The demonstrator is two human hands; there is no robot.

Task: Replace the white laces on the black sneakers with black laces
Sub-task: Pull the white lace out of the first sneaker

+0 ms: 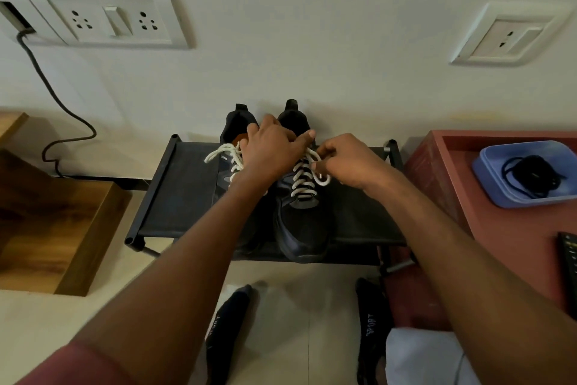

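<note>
Black mesh and dark metal tubing: a low rack [184,197] against the pale wall, carrying two black sneakers side by side, toes toward the camera, heels at the wall. Right-hand sneaker [301,222] in plain sight, white laces [301,177] criss-crossed up its tongue, one loop spilling off to its right. Left-hand sneaker [235,128] mostly hidden under a forearm, its own white lace [223,155] loose and trailing off to the left. Left hand [270,152] over the gap between the two collars, fingers bent, index finger stretched toward the top of the right-hand sneaker; whether anything sits pinched under it, cannot tell. Right hand [346,161] just beside, fingers curled and pinching the white lace near the top eyelets. Black laces [530,177] coiled in a pale blue tray [487,172], well apart to the right on a reddish-brown table [515,228]; a dark remote [569,263] at that table's right edge. Below the rack, two dark socked feet on cream floor tile, "SPORT" printed on the right-hand sock [371,325]. At left, a wooden box-like piece [62,234], a black cable [53,94] running down from a white switch-and-socket plate [106,20]; another white socket plate [509,36] at upper right.
</note>
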